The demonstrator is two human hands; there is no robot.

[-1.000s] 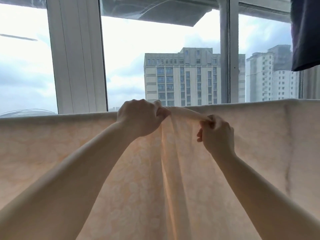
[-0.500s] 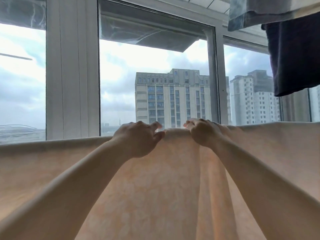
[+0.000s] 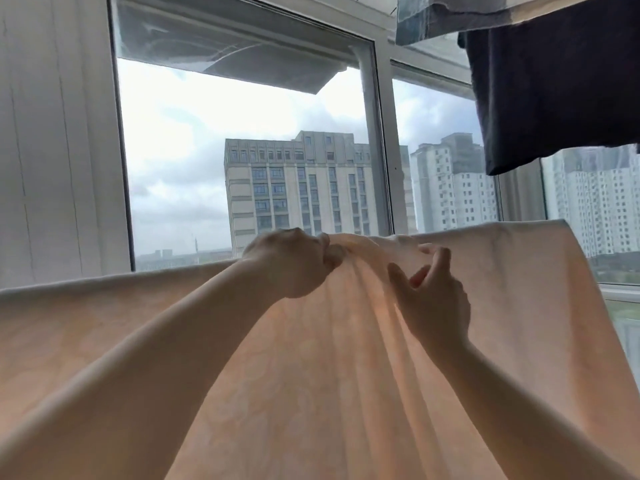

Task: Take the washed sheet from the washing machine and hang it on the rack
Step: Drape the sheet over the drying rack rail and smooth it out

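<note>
A pale peach sheet (image 3: pixel 311 375) with a faint floral pattern hangs spread across the view, draped over a rack bar that the cloth hides. Its top edge runs from the left border to a corner at the right. My left hand (image 3: pixel 294 265) grips a bunched fold at the top edge, fingers curled round the cloth. My right hand (image 3: pixel 433 299) is just right of it and a little lower, in front of the sheet, fingers loosely spread and holding nothing. Folds fan downward from the bunched spot.
Large windows (image 3: pixel 242 150) with white frames stand right behind the sheet, showing tall buildings. A dark garment (image 3: pixel 554 81) and a blue-grey cloth (image 3: pixel 450 15) hang overhead at the upper right. A white wall panel (image 3: pixel 52 133) fills the left.
My right hand has let go of the top edge and dropped lower with fingers spread. My left hand has closed on a bunched fold. The view has tilted upward.
</note>
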